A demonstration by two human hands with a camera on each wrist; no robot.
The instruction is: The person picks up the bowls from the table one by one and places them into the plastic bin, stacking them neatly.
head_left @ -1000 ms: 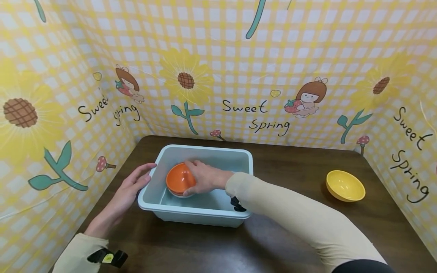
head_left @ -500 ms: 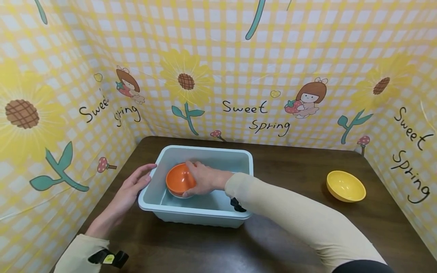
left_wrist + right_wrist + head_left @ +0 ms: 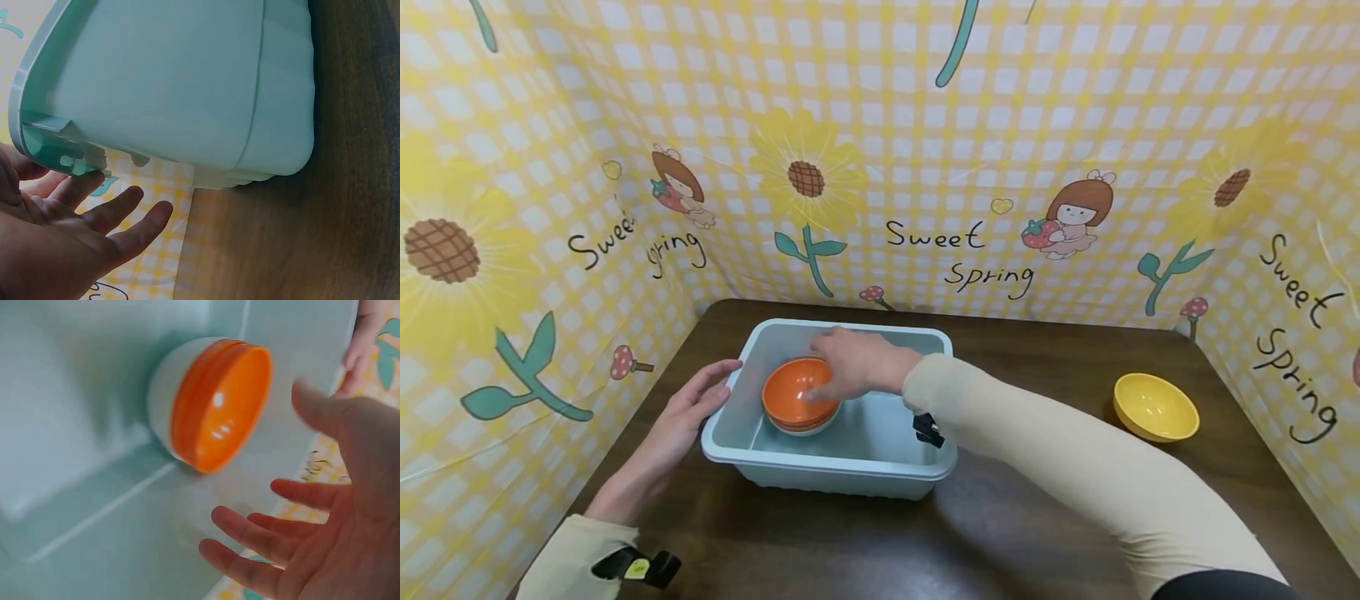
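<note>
A stack of bowls sits in the left part of the pale blue plastic tub (image 3: 831,458), with a glossy orange bowl (image 3: 790,396) on top. In the right wrist view a second orange rim (image 3: 187,394) and a white bowl (image 3: 164,394) show beneath it. My right hand (image 3: 865,362) is over the tub beside the stack, its fingers spread and holding nothing; in the right wrist view a gap separates them from the bowls. My left hand (image 3: 681,417) touches the tub's left rim, its fingers loosely extended under the rim in the left wrist view (image 3: 81,219).
A yellow bowl (image 3: 1156,407) stands upright on the right side of the dark wooden table (image 3: 1037,358). Yellow checked cloth (image 3: 925,167) printed with flowers hangs behind the table and along both sides.
My right hand has let go of the orange bowl's edge and lifted slightly up and away. The bowls stay stacked in the tub. My left hand stays at the rim.
</note>
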